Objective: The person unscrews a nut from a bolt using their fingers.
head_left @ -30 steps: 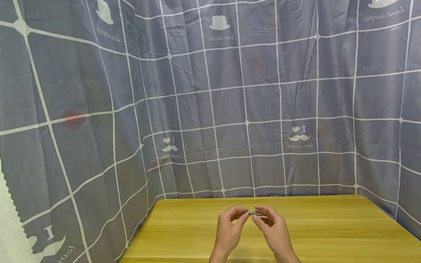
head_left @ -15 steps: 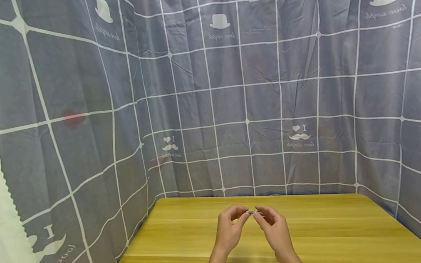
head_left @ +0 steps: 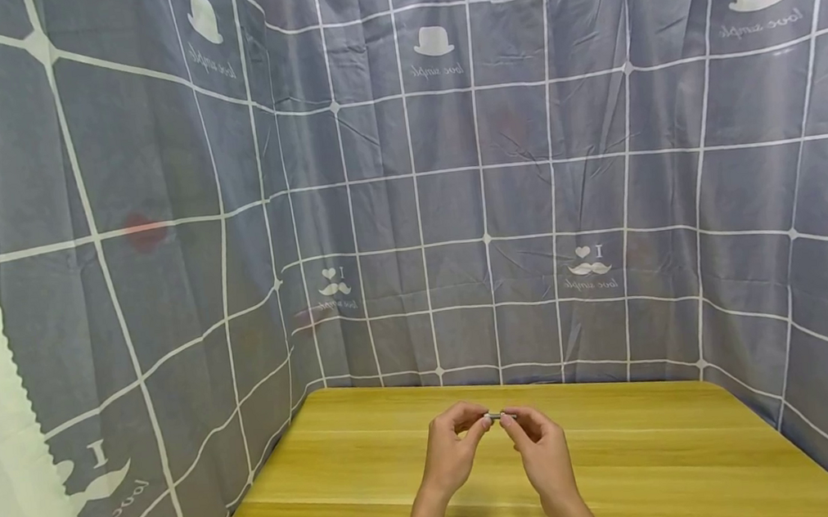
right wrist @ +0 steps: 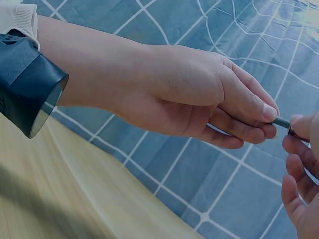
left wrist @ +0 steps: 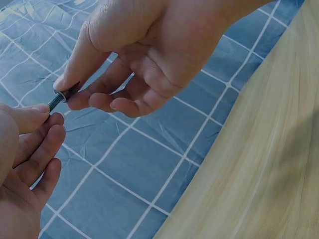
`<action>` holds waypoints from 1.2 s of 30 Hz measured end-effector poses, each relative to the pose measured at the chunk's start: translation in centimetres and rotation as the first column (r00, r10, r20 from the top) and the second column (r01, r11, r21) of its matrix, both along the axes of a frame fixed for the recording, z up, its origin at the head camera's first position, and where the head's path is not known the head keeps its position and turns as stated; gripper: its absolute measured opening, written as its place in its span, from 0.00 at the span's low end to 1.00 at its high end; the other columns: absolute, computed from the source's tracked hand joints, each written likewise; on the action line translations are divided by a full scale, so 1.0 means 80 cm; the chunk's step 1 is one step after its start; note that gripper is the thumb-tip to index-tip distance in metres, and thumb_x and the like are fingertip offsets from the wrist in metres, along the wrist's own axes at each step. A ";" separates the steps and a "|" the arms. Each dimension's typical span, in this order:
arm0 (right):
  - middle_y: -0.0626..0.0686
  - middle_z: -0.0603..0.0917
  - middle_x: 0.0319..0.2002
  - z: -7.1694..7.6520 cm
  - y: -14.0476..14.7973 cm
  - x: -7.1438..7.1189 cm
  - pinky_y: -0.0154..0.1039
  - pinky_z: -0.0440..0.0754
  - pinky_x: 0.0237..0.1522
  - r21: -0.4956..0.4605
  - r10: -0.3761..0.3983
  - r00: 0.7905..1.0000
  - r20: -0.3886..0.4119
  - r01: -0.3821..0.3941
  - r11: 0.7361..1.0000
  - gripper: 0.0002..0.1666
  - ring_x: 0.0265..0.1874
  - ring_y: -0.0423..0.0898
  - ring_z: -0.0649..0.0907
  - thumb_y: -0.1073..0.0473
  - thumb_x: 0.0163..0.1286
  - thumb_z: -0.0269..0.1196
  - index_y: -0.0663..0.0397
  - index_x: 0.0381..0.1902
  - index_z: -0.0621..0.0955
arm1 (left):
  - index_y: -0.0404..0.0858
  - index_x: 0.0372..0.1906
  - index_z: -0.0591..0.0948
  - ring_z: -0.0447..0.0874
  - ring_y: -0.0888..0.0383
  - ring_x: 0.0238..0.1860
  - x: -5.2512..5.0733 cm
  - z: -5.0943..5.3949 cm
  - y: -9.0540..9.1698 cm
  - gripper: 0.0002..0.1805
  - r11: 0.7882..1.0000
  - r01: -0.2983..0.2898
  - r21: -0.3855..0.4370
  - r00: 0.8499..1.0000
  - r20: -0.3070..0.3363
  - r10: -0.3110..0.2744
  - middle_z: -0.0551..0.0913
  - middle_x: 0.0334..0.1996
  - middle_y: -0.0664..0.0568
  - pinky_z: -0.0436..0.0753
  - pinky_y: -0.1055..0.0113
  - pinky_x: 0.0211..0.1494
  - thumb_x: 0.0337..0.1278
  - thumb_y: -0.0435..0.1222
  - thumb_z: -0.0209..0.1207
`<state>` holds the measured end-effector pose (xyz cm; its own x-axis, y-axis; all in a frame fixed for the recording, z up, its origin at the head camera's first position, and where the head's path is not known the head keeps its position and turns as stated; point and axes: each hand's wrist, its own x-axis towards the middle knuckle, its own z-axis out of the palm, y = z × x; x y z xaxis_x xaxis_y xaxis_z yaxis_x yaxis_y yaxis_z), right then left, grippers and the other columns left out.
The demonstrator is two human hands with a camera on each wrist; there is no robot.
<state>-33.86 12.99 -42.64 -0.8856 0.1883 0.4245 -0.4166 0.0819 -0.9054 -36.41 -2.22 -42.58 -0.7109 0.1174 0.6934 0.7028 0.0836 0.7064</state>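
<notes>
A small threaded metal bolt (head_left: 495, 416) is held level between both hands, above the wooden table. My left hand (head_left: 449, 455) pinches one end between thumb and index finger. A round, washer-like ring (left wrist: 61, 96) sits by those fingertips in the left wrist view, and the part beyond it is mostly hidden. The thumb and fingers of my right hand (head_left: 546, 454) pinch the threaded shank at the other end. In the right wrist view, a short piece of thread shows between the right hand (right wrist: 234, 102) and the left fingertips.
Beneath the hands lies a yellow wood-grain table (head_left: 357, 452). A grey curtain (head_left: 520, 200) with white grid lines hangs behind it and along both sides. A dark cuff-like device (right wrist: 30, 84) sits by the right sleeve.
My right thumb and fingers have shifted slightly along the bolt, and the bolt's angle has levelled a little. The left hand stays nearly still.
</notes>
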 end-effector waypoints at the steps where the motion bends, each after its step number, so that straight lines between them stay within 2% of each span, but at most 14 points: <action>1: 0.55 0.87 0.44 0.000 0.000 0.000 0.35 0.79 0.42 -0.001 0.001 1.000 -0.003 -0.001 1.000 0.15 0.40 0.45 0.82 0.60 0.76 0.66 0.64 0.54 0.84 | 0.34 0.44 0.87 0.89 0.53 0.39 0.000 0.000 0.000 0.05 1.000 0.001 0.002 1.000 -0.005 -0.001 0.89 0.39 0.48 0.86 0.60 0.47 0.67 0.30 0.66; 5: 0.55 0.86 0.46 0.000 0.000 0.000 0.36 0.80 0.43 -0.004 0.001 1.000 -0.001 -0.001 1.000 0.18 0.43 0.45 0.82 0.59 0.76 0.66 0.61 0.59 0.82 | 0.34 0.44 0.87 0.89 0.54 0.39 0.000 0.001 -0.001 0.04 1.000 0.003 0.003 1.000 -0.015 -0.003 0.89 0.39 0.48 0.86 0.60 0.47 0.68 0.30 0.66; 8: 0.57 0.86 0.46 0.000 -0.001 -0.001 0.35 0.80 0.43 -0.002 -0.005 1.000 -0.005 0.005 1.000 0.18 0.42 0.45 0.82 0.57 0.76 0.67 0.63 0.57 0.82 | 0.34 0.44 0.88 0.89 0.54 0.39 -0.001 0.001 -0.002 0.05 1.000 0.006 -0.001 1.000 -0.011 -0.006 0.89 0.39 0.49 0.86 0.60 0.48 0.68 0.31 0.66; 12: 0.59 0.86 0.47 -0.001 -0.002 -0.001 0.36 0.80 0.43 0.001 0.002 1.000 -0.014 -0.002 1.000 0.15 0.43 0.45 0.83 0.61 0.76 0.65 0.65 0.55 0.83 | 0.34 0.44 0.87 0.89 0.55 0.39 -0.001 0.001 -0.002 0.05 1.000 -0.001 -0.011 1.000 -0.011 0.001 0.89 0.39 0.48 0.86 0.61 0.48 0.68 0.32 0.66; 17: 0.57 0.84 0.51 0.000 -0.003 0.002 0.36 0.81 0.44 -0.003 0.012 1.000 0.001 -0.012 1.000 0.19 0.44 0.46 0.83 0.59 0.77 0.64 0.62 0.60 0.81 | 0.34 0.43 0.87 0.88 0.55 0.39 0.000 0.001 -0.003 0.05 1.000 -0.002 -0.007 1.000 -0.017 0.002 0.89 0.39 0.47 0.86 0.62 0.48 0.68 0.31 0.66; 22: 0.56 0.86 0.46 -0.001 -0.002 0.002 0.35 0.79 0.41 0.005 0.027 1.000 -0.013 -0.027 1.000 0.16 0.42 0.46 0.82 0.60 0.77 0.65 0.65 0.56 0.82 | 0.31 0.44 0.87 0.89 0.54 0.39 0.001 0.002 -0.002 0.06 1.000 0.000 -0.004 0.999 -0.052 0.000 0.89 0.39 0.47 0.86 0.61 0.47 0.68 0.31 0.65; 25: 0.57 0.86 0.48 -0.002 -0.002 0.002 0.35 0.79 0.41 0.016 0.040 0.999 -0.017 -0.040 0.999 0.14 0.42 0.46 0.82 0.62 0.77 0.64 0.65 0.55 0.82 | 0.31 0.44 0.86 0.89 0.53 0.39 0.001 0.002 -0.002 0.05 1.000 -0.007 -0.004 0.998 -0.068 0.007 0.89 0.39 0.46 0.86 0.61 0.46 0.69 0.30 0.65; 31: 0.57 0.85 0.49 -0.001 -0.003 0.002 0.38 0.81 0.43 0.011 0.022 1.000 0.012 -0.022 1.000 0.18 0.43 0.48 0.83 0.61 0.78 0.64 0.63 0.61 0.79 | 0.32 0.44 0.87 0.88 0.55 0.40 -0.001 0.000 -0.001 0.06 1.000 -0.009 -0.008 1.000 -0.014 0.009 0.89 0.40 0.48 0.86 0.61 0.48 0.68 0.31 0.65; 36: 0.55 0.86 0.46 -0.001 -0.001 0.001 0.40 0.81 0.43 0.029 0.022 0.999 0.029 -0.023 0.999 0.17 0.42 0.48 0.81 0.57 0.77 0.65 0.65 0.56 0.82 | 0.31 0.45 0.86 0.88 0.55 0.40 -0.001 0.000 -0.002 0.07 1.000 -0.006 -0.011 1.000 -0.005 0.005 0.89 0.40 0.49 0.85 0.61 0.48 0.69 0.31 0.65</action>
<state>-33.78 12.91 -42.74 -0.9014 0.1562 0.4039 -0.3924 0.0999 -0.9144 -36.50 -2.39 -42.61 -0.7085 0.1214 0.6952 0.7055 0.0955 0.7023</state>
